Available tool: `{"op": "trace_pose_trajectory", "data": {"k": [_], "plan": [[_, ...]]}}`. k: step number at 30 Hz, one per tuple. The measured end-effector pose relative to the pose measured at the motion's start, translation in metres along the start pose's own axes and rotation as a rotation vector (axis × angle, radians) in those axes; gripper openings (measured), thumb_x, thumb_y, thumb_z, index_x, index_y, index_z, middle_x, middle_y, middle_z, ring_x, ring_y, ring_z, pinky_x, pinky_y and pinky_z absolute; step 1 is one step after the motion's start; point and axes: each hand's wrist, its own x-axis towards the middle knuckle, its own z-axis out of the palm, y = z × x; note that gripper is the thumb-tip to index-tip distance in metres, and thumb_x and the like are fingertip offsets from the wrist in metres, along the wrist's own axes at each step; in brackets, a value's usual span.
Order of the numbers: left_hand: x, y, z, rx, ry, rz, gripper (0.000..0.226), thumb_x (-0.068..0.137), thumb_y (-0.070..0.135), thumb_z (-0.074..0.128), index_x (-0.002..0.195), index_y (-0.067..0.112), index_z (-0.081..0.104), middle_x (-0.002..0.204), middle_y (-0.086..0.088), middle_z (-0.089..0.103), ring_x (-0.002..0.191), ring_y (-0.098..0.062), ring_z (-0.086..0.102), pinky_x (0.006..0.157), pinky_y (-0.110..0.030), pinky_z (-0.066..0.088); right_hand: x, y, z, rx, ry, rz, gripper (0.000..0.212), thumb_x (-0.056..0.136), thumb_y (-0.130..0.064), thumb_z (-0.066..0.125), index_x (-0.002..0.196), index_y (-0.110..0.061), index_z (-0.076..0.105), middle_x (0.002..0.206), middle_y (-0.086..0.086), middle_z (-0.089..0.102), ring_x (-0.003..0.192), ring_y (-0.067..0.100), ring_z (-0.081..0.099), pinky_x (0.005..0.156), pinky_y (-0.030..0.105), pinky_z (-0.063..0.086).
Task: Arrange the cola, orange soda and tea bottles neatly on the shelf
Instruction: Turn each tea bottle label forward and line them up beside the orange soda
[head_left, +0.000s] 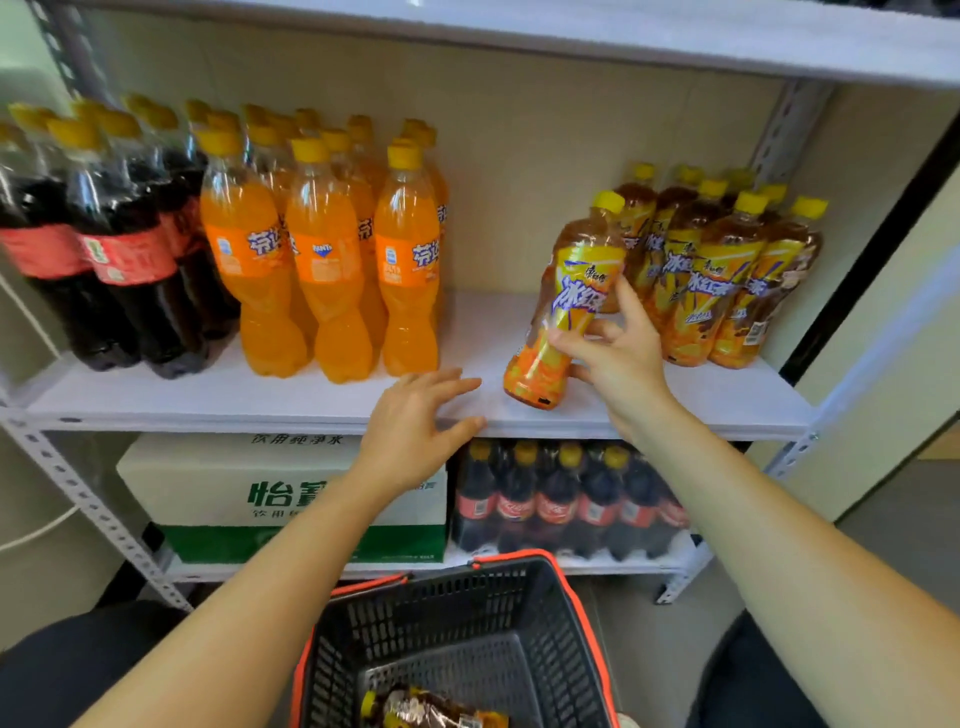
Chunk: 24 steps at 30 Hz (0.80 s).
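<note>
Fingers (635, 312) and thumb of right hand (623, 364) pinch tilted tea bottle (566, 306) at its label, base low over shelf (311, 402), just left of tea group (727, 275). Left hand (410, 426) open, fingers straight, at shelf edge. Cola (104, 249) far left, orange soda (322, 260) beside it.

On the shelf (208, 395), cola bottles (119, 249) stand far left, orange soda bottles (322, 249) just right of them, tea bottles (727, 270) at the right end. In the gap between, my right hand (618, 358) holds a tea bottle (566, 291) tilted. The basket (467, 597) sits below, before me.
</note>
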Motion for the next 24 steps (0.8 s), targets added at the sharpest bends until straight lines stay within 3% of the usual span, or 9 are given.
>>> {"op": "trace_pose_trajectory", "data": {"k": [4, 9, 13, 15, 20, 24], "plan": [[0.003, -0.008, 0.016, 0.192, 0.051, -0.001, 0.043, 0.092, 0.059, 0.064, 0.126, 0.033, 0.071, 0.140, 0.006, 0.064, 0.128, -0.021, 0.054, 0.101, -0.040, 0.041, 0.035, 0.019, 0.014, -0.236, 0.043, -0.140, 0.086, 0.076, 0.003, 0.085, 0.150, -0.015, 0.045, 0.122, 0.016, 0.068, 0.104, 0.032, 0.066, 0.091, 0.048, 0.058], [0.002, -0.014, 0.021, 0.204, 0.151, 0.012, 0.043, 0.087, 0.065, 0.066, 0.115, 0.035, 0.077, 0.127, 0.010, 0.070, 0.116, -0.019, 0.060, 0.090, -0.038, 0.046, 0.078, 0.050, 0.035, -0.410, 0.040, -0.234, 0.075, 0.069, -0.011, 0.092, 0.135, -0.008, 0.056, 0.111, 0.003, 0.070, 0.097, 0.017, 0.066, 0.081, 0.027, 0.057], [0.002, -0.015, 0.020, 0.196, 0.157, 0.033, 0.045, 0.086, 0.066, 0.065, 0.115, 0.034, 0.077, 0.127, 0.009, 0.071, 0.113, -0.019, 0.062, 0.087, -0.037, 0.048, 0.113, 0.072, 0.053, -0.535, 0.021, -0.254, 0.050, 0.070, -0.031, 0.092, 0.104, -0.018, 0.057, 0.091, -0.004, 0.067, 0.087, 0.020, 0.068, 0.081, 0.042, 0.058], [0.002, -0.017, 0.021, 0.200, 0.165, 0.045, 0.042, 0.086, 0.064, 0.068, 0.114, 0.034, 0.078, 0.126, 0.008, 0.072, 0.112, -0.019, 0.063, 0.084, -0.036, 0.048, 0.133, 0.078, 0.060, -0.615, 0.003, -0.253, 0.047, 0.071, -0.042, 0.090, 0.095, -0.022, 0.055, 0.083, -0.009, 0.064, 0.081, 0.018, 0.066, 0.075, 0.036, 0.055], [-0.002, -0.018, 0.026, 0.219, 0.223, 0.084, 0.044, 0.089, 0.065, 0.061, 0.112, 0.032, 0.079, 0.123, 0.010, 0.073, 0.110, -0.017, 0.065, 0.081, -0.034, 0.050, 0.174, 0.085, 0.075, -0.696, 0.018, -0.257, 0.044, 0.074, -0.045, 0.085, 0.098, -0.022, 0.057, 0.083, -0.009, 0.062, 0.086, 0.020, 0.064, 0.070, 0.025, 0.039], [-0.004, -0.018, 0.033, 0.237, 0.299, 0.101, 0.036, 0.089, 0.058, 0.068, 0.108, 0.030, 0.080, 0.120, 0.010, 0.074, 0.110, -0.014, 0.066, 0.079, -0.033, 0.049, 0.191, 0.093, 0.090, -0.682, 0.061, -0.248, 0.046, 0.079, -0.039, 0.082, 0.112, -0.014, 0.062, 0.105, 0.005, 0.073, 0.100, 0.027, 0.068, 0.071, 0.024, 0.036]]}}
